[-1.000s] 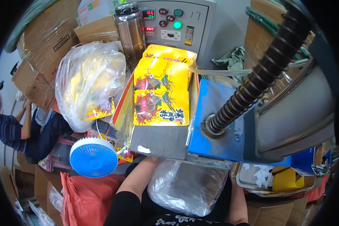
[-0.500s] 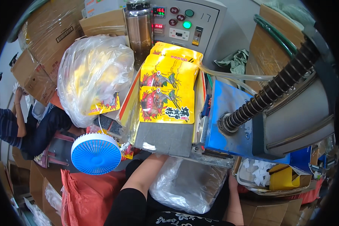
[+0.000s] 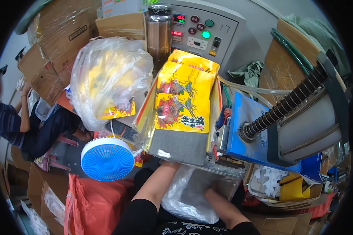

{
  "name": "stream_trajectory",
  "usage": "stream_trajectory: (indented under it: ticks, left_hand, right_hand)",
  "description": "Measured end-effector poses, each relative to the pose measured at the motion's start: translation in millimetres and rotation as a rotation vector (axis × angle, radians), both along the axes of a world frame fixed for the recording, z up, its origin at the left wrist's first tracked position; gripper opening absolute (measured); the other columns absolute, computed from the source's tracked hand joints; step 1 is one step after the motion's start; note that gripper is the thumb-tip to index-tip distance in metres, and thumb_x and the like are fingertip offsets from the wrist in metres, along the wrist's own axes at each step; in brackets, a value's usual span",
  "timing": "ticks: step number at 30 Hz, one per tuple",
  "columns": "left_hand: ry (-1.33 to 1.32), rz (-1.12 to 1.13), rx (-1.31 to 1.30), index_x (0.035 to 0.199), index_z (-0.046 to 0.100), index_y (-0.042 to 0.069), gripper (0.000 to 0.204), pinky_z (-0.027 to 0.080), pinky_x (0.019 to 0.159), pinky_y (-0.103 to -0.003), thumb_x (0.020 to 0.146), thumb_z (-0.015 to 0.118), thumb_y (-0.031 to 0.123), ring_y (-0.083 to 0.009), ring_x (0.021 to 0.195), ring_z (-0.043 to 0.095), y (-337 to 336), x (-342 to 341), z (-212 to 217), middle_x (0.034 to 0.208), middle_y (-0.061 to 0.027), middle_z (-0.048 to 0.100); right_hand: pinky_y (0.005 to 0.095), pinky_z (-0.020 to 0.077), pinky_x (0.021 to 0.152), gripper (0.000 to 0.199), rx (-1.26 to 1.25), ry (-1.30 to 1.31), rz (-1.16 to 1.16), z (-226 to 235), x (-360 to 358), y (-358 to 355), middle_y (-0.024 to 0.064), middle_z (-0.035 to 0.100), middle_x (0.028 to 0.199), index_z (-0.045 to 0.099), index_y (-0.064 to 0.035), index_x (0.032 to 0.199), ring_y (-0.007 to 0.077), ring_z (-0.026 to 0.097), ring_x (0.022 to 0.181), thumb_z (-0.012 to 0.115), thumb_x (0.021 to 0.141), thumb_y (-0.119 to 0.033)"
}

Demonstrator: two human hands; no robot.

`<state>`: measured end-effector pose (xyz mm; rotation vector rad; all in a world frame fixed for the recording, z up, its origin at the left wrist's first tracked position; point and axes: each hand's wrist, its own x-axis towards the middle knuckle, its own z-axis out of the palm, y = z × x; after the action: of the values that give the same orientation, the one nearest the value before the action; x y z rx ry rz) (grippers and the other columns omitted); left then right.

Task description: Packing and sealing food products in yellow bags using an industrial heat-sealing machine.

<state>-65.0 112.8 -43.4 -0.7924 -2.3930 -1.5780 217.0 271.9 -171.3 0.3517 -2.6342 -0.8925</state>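
Observation:
Yellow printed pouches (image 3: 184, 105) lie in an overlapping stack on a dark grey board (image 3: 178, 145) in front of me. My left hand (image 3: 171, 166) reaches under the near edge of that board, and its fingers are hidden there. A clear plastic bag (image 3: 184, 197) rests on my lap below the board. Over the right part of the bag is my right hand (image 3: 212, 192), smeared by motion, with its fingers hard to make out. I cannot tell whether either hand holds anything.
Right of the pouches stands a blue machine plate (image 3: 239, 135) with a large spring (image 3: 282, 105). A blue-and-white fan (image 3: 107, 159) hangs left, below a full clear bag (image 3: 110, 78). A tray of white scraps (image 3: 268, 180) sits at right. Another person (image 3: 15, 123) sits far left.
My right hand has moved left from beside the machine's lower edge to over the clear bag. My left hand stays under the board. The whole view has shifted slightly.

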Motion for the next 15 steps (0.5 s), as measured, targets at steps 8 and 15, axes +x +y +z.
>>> stream_trajectory:
  ticks: [8, 15]
  left_hand:
    - [0.011, 0.049, 0.010, 0.120, 0.058, 0.006, 0.041, 0.037, 0.098, -0.041, 0.089, 0.057, 0.032, -0.0275, 0.114, 0.050, -43, 14, 19, 0.122, -0.0113, 0.056]
    - [-0.666, 0.336, 0.452, 0.085, 0.066, 0.001, 0.017, 0.041, 0.065, -0.025, 0.088, 0.052, 0.012, -0.0104, 0.071, 0.052, -124, 131, 106, 0.078, -0.0030, 0.059]
  right_hand:
    - [0.0418, 0.0409, 0.101, 0.059, -0.668, -1.346, -0.470, 43, -60, -2, 0.0167, 0.056, 0.131, 0.054, -0.0094, 0.131, 0.0327, 0.055, 0.118, 0.064, 0.083, -0.043]
    - [0.0394, 0.0482, 0.088, 0.042, -1.574, -0.964, -0.174, 175, -14, -39, 0.0185, 0.064, 0.113, 0.061, -0.0059, 0.119, 0.0342, 0.062, 0.103, 0.064, 0.086, -0.030]
